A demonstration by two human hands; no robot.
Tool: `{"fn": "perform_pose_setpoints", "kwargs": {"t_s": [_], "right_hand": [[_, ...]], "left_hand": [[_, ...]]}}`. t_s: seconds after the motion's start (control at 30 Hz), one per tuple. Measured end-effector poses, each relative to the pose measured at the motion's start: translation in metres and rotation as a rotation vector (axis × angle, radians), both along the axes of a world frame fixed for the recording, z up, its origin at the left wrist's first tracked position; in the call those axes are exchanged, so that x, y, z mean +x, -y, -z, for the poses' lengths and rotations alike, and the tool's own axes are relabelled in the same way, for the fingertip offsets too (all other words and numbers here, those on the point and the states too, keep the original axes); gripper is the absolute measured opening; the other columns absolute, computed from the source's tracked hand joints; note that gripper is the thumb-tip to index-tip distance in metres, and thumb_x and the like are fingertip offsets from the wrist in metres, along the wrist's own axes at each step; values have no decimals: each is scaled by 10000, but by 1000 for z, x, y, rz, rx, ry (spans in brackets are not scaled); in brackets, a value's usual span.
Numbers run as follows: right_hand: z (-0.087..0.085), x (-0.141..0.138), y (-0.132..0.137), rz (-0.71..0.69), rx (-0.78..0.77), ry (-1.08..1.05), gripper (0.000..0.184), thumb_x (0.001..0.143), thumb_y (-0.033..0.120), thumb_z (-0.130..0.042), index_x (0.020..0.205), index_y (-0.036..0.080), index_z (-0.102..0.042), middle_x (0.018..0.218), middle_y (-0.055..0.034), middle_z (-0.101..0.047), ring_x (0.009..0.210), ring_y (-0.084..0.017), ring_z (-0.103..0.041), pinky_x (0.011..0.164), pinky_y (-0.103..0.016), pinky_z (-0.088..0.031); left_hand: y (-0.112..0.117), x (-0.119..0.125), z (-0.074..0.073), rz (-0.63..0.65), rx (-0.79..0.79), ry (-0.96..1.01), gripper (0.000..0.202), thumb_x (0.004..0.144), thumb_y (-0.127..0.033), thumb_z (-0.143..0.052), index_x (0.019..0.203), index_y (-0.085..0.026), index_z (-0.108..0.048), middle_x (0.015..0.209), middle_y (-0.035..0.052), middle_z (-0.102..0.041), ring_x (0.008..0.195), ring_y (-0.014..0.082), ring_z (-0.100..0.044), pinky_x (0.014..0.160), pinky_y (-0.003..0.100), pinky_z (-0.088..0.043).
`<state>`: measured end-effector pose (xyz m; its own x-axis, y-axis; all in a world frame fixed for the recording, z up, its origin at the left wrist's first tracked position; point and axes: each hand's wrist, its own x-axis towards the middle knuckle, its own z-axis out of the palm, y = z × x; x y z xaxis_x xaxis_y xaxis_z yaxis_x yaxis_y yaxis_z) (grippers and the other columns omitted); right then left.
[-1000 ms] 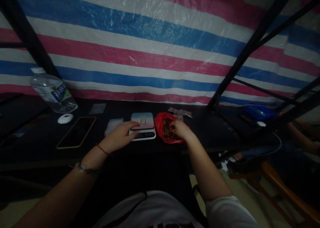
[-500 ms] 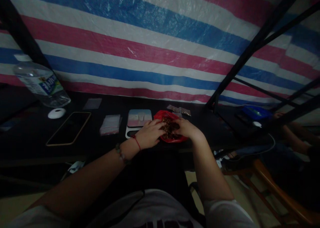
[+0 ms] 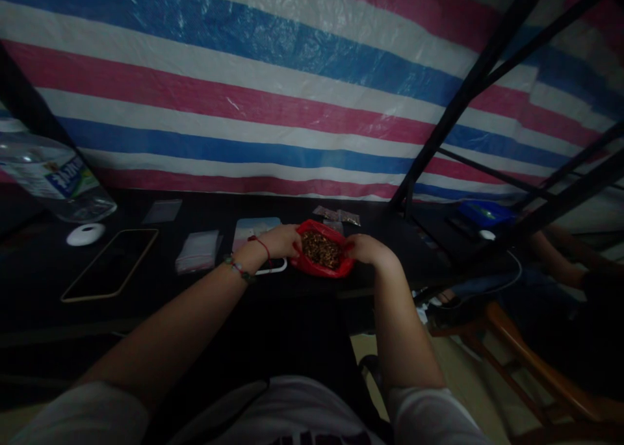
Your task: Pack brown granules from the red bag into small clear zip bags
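Through the head camera I have both hands on the bag, which sits red and open-mouthed on the table, just right of the scale. I see the left hand narrow, its fingers closed on the left edge of the bag; I can't make out where the thumb lies. The right hand is narrow too, fingertips drawn together on the opposite edge. Between them I get a plain look at the brown bits heaped inside. The left wrist crosses above the near part of the scale and hides some of it; whether it touches, I can't tell from here. Left of the scale I have a stack of pouches, with one single pouch farther back, then the phone, a white oval thing and the bottle, which appears tilted from my viewpoint. Just behind the bag lie two small packets, end to end. Off to my right, another person's arm reaches toward a blue thing, well apart from my work.
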<state>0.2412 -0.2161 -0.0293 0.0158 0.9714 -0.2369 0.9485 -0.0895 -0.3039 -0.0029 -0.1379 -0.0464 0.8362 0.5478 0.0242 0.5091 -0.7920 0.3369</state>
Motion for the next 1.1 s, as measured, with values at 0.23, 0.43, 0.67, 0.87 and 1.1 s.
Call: {"fn": "perform_pose_setpoints", "kwargs": {"t_s": [0.23, 0.43, 0.67, 0.87, 1.1], "right_hand": [[-12, -5, 3, -116, 162, 2, 357, 747, 53, -499, 1000, 158, -727, 942, -99, -731, 847, -205, -667, 748, -254, -485], [-27, -3, 9, -27, 604, -70, 488, 770, 42, -418, 1193, 149, -637, 1182, -98, -653, 1121, -206, -575, 997, -290, -400], [-7, -6, 2, -123, 225, 18, 337, 764, 102, -533, 1043, 165, -712, 1022, -104, -713, 937, -217, -648, 845, -271, -471], [3, 2, -3, -117, 203, -11, 321, 779, 105, -526, 1019, 188, -722, 975, -89, -727, 895, -218, -662, 781, -263, -483], [-5, -4, -6, -59, 609, -49, 584, 729, -8, -403, 1271, 129, -570, 1277, -113, -588, 1196, -196, -516, 1050, -307, -366]], "left_hand": [[3, 4, -18, -167, 98, -45, 205, 739, -166, -552, 726, -202, -754, 769, 41, -725, 706, 155, -632, 709, 246, -475], [22, -3, -53, -223, 266, 275, 235, 824, -249, -549, 935, -233, -755, 1204, 26, -631, 1080, 197, -579, 990, 317, -427], [40, 1, -28, -102, 214, 58, 214, 791, -124, -536, 737, -170, -739, 1046, 87, -676, 980, 204, -613, 925, 318, -475], [45, 2, -12, -19, 174, 36, 202, 777, -96, -536, 713, -170, -713, 1014, 76, -688, 935, 190, -629, 884, 307, -488], [43, -1, -54, -118, 324, 169, 266, 828, -120, -460, 826, -153, -724, 982, 77, -696, 957, 197, -617, 911, 341, -487]]}}
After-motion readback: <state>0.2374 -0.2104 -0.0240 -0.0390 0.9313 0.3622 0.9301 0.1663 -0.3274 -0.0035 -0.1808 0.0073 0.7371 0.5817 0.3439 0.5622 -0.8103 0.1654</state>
